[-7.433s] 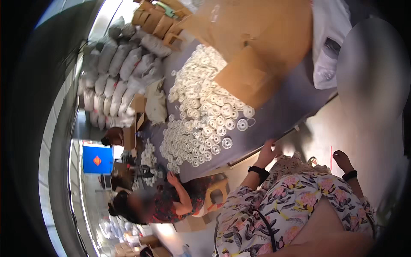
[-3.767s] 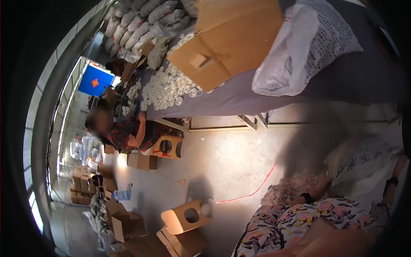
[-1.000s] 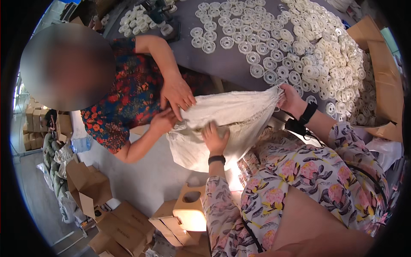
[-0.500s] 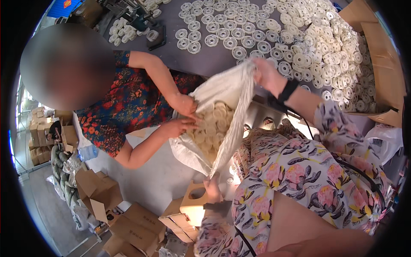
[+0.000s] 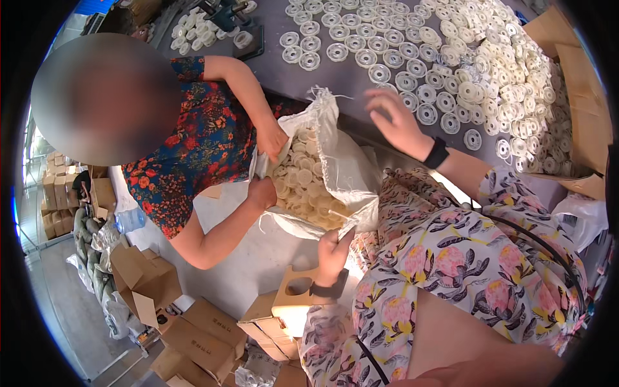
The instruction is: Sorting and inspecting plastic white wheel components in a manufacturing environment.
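Note:
A white woven sack stands with its mouth wide, holding many pale, round plastic pieces. My left hand pinches the sack's near rim between thumb and fingers. Off the sack, my right hand hangs in the air near the table's edge, fingers apart and holding nothing. Across from me, a co-worker in a flowered top grips the far rim with both hands, one hand above the other hand.
White disc parts lie in rows on the grey table, heaped up at right before a cardboard box. A bench tool stands at the back. Cardboard boxes crowd the floor at lower left.
My right hand has let go of the sack's raised edge, which has dropped. My left hand has moved up with the near rim. The sack now sits lower and wider.

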### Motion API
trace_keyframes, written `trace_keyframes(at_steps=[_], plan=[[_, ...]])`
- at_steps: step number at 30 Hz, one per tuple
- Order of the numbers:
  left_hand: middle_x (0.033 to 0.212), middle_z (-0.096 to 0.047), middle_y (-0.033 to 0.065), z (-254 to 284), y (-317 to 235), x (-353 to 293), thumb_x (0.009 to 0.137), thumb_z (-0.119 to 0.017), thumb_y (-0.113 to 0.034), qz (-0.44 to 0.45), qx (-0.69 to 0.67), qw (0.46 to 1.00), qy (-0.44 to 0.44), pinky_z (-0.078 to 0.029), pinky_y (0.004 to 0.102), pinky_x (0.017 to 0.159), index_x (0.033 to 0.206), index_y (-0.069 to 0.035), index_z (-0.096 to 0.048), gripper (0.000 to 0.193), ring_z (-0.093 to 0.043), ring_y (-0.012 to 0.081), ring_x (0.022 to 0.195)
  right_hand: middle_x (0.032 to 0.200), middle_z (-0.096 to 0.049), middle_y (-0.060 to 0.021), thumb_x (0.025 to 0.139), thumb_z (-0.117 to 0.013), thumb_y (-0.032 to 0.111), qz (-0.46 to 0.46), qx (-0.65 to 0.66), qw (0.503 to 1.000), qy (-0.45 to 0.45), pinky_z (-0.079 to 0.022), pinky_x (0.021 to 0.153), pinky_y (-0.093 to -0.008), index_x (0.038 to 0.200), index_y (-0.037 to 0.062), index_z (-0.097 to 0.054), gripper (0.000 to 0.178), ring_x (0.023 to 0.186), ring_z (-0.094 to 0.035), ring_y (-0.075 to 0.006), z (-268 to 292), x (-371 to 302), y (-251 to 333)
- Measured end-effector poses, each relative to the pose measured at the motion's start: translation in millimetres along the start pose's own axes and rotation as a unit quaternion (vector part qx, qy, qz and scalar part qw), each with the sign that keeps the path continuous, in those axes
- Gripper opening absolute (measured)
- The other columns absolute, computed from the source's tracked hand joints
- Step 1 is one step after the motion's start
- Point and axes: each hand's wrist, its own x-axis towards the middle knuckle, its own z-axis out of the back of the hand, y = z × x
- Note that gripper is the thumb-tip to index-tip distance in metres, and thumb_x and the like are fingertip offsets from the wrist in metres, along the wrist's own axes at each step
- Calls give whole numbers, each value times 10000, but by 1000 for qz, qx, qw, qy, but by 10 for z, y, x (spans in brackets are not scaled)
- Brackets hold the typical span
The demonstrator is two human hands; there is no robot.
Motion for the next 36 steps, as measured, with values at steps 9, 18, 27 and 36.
trace_keyframes(at_steps=[9,18,27,36], plan=[[966,-592,205,-111,730,563,908,-398,-465,92,82,981,149,-411,327,787,968,55,-554,547,-545,249,881,800,-632,-137,777,-546,235,57,-95,749,653,-477,699,-418,1001,23,-597,313,758,-609,-326,-1799,-574,-140],[1200,-406,263,439,1695,1749,692,-717,-316,-51,283,914,-285,-367,459,931,1249,25,-349,749,-394,430,1116,981,-605,-224,759,-601,252,-149,42,911,383,-456,796,-403,1264,58,-428,569,954,-575,-323,-2210,-1095,-694],[1301,-164,427,172,2008,2019,590,-698,-615,256,376,879,-145,-293,418,1017,1420,-83,-135,1135,-333,490,1189,941,-642,-156,762,-535,553,-535,40,795,284,-481,751,-339,1076,22,-563,617,857,-606,-250,-2868,-1733,-1530],[1380,-146,286,24,2239,2076,782,-641,-406,76,211,926,-305,-306,435,993,1371,-152,-321,717,-327,429,1205,1032,-615,-176,804,-556,498,-373,187,869,265,-450,849,-334,1271,33,-434,670,984,-583,-258,-2611,-1247,-1234]])
